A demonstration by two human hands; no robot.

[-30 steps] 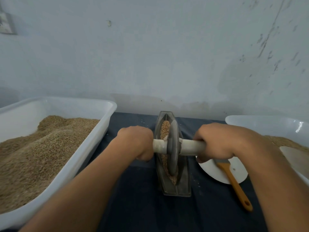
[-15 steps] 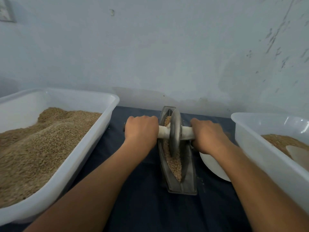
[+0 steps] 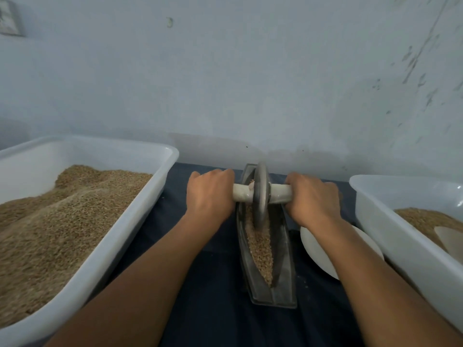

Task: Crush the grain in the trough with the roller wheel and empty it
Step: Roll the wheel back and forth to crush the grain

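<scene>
Both hands on roller axle, wheel at far end of trough.

My L hand (image 3: 210, 194) curled round the white axle handle (image 3: 241, 192) on the wheel's left; R hand (image 3: 312, 197) curled round the handle stub on its right, fingers wrapped over, knuckles up. Roller wheel (image 3: 260, 196) upright betw. them, rim down in the metal trough (image 3: 283, 249) w/ its far tip just beyond. Grain (image 3: 260, 249) lies along trough groove from under the wheel to the near tip. Trough sits lengthwise on dark blue cloth (image 3: 215, 311). Beside it on R, white plate (image 3: 323, 254) partly under my forearm. Far L: white tub (image 3: 160, 171) heaped w/ grain. Far R: second white tub (image 3: 390, 226), some grain + pale scoop-like piece (image 3: 451, 240) inside. Pale wall (image 3: 250, 71) behind.
</scene>
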